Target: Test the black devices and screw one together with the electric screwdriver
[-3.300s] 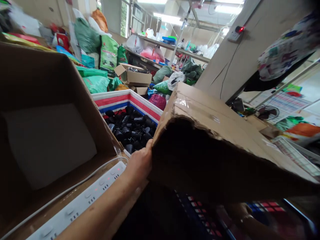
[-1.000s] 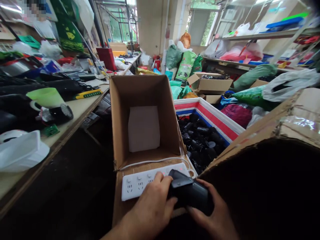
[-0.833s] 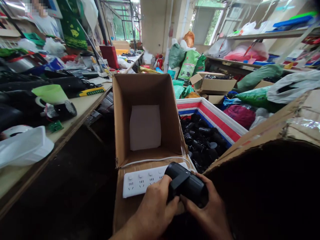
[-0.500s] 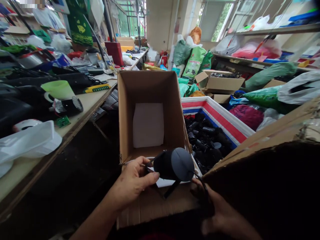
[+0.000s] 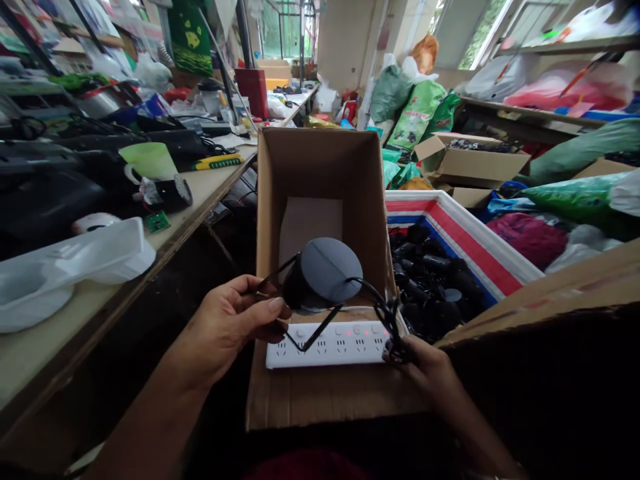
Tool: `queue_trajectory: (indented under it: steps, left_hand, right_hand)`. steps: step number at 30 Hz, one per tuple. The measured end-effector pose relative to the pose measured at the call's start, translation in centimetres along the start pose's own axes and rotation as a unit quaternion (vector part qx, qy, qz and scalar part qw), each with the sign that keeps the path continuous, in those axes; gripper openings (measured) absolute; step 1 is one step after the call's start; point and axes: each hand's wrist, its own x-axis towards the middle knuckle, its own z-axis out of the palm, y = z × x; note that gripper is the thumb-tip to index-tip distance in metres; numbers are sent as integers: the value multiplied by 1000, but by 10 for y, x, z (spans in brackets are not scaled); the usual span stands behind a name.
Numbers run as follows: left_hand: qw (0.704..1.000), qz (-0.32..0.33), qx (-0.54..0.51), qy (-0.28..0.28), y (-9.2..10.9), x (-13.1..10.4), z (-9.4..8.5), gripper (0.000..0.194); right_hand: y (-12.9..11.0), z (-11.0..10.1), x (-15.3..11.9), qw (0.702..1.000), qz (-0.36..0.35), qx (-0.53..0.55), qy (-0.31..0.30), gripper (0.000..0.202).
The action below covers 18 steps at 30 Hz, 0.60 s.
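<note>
A black cylindrical device with a flat, dark grey round end hangs over the near edge of an open cardboard box. My left hand pinches the thin black angular frame or strap attached to the device. In my right hand is the bundled black cable, which runs to the device's round end. Beneath the device, a white power strip with several sockets and small red lights lies on the box's near flap. A pale sheet shows inside the box.
On the right, a red, white and blue striped bin holds many black devices. A cluttered workbench runs along the left, with a white plastic tray near its edge. A large cardboard box stands close at right.
The device has risen and moved slightly left, uncovering the power strip. My right hand now shows the cable bundle clearly. The whole view has shifted, with the surroundings sliding right.
</note>
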Motion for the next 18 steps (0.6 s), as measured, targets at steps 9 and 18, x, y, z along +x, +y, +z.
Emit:
queue_trajectory:
  steps: [9, 18]
  left_hand:
    - [1000, -25, -18, -5, -21, 2, -3, 39]
    - [996, -10, -80, -28, -45, 15, -7, 47]
  right_hand:
    - [4, 30, 37, 996, -54, 69, -2, 21]
    - [10, 36, 37, 992, -107, 18, -64, 17]
